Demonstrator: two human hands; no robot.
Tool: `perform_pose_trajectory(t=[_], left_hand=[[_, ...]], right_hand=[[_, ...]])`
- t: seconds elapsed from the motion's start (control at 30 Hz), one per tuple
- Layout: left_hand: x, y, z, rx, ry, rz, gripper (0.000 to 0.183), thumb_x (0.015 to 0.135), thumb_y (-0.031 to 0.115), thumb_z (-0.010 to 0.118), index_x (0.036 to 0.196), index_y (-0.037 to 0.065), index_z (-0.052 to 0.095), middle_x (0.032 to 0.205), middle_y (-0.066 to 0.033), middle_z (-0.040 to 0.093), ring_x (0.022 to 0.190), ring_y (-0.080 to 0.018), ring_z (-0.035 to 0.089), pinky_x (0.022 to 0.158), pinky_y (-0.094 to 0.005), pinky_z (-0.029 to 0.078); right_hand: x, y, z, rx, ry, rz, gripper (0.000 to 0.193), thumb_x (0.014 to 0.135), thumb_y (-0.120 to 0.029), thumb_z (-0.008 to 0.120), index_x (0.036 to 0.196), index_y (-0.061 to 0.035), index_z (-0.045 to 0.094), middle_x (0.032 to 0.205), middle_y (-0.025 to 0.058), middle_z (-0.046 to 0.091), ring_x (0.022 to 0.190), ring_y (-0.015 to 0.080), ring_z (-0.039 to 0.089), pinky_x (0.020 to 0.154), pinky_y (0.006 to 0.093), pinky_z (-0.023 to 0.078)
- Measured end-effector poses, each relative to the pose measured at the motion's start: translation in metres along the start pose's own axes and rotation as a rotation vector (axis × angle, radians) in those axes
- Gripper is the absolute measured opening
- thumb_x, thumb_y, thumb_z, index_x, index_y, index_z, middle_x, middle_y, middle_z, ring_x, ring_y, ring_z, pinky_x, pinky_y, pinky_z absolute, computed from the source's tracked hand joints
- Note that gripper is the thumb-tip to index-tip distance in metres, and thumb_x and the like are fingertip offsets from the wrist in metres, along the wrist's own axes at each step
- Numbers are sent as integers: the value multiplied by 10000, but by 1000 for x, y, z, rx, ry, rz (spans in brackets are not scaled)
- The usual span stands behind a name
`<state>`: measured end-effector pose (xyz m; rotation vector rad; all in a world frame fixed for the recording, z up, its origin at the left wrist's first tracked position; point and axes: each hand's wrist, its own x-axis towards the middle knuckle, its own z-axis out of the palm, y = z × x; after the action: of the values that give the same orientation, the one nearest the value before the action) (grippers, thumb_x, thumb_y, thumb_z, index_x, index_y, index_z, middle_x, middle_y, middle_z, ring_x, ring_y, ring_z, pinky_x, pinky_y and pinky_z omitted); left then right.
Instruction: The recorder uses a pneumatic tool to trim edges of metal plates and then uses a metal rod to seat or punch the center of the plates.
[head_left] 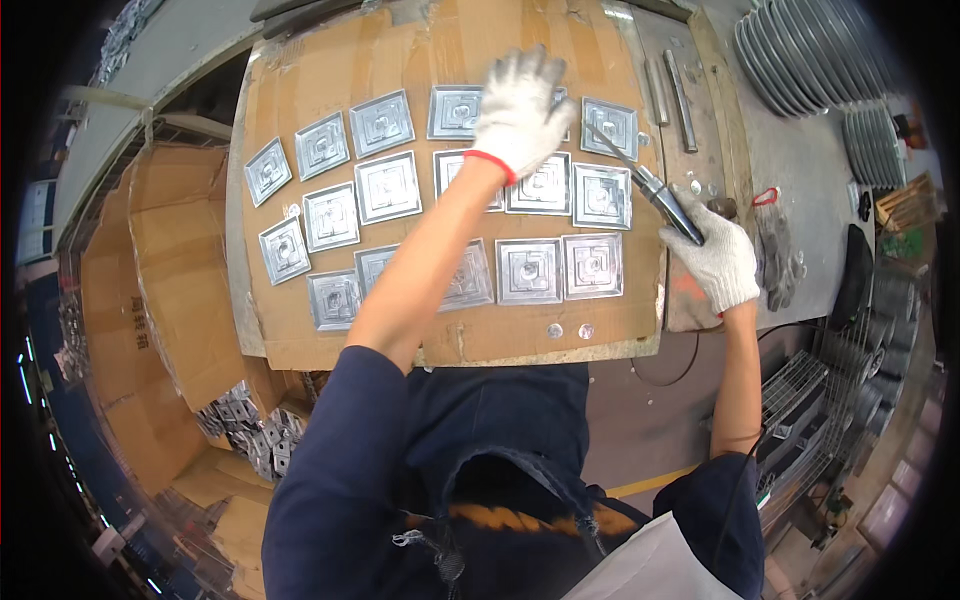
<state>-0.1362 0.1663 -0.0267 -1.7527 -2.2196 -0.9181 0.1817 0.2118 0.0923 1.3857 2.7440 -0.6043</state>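
My left hand [522, 112], in a white knit glove with a red cuff, lies over the far row of square metal plates with its fingers stretched out. It partly covers a plate [452, 112] and hides most of its right-hand neighbour. My right hand [718, 260], gloved too, is closed round the dark handle of a hand tool with a thin, pointed metal blade [655, 190]. The blade slants up and left, its tip over the rightmost far plate [609, 128]. Whether the tip touches is unclear. More plates, such as one [387, 187], lie in rows.
Brown cardboard [500, 335] covers the worktop, with two small discs [571, 331] near its front edge. At the right are a metal bar [682, 100], grey gloves [780, 255] and stacked round metal pieces [810, 55]. A cardboard box [185, 260] and small metal parts [255, 430] stand left.
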Motion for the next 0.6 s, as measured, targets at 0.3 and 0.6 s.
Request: perform_pose_trajectory(t=[0.3,0.6], left_hand=[[-26,-46,-58,149,-315,-3,814,940,611,681,1540,76,558,1626,-177,511,1552,-404,408,1332,-573,238],[-27,-45,-59,116,-289,-12,772,939,627,677,1489,90,602,1564,-145,562,1495,-360,462,1317,-570,255]], right_hand=[[44,-26,17,-52,46,-47,638,901,-533,787,1465,-247,699,1108,152,802,1029,386,759,883,454,601],[47,-41,11,-103,0,-24,621,899,-510,784,1460,-257,704,1116,153,803,1050,386,758,897,462,597]])
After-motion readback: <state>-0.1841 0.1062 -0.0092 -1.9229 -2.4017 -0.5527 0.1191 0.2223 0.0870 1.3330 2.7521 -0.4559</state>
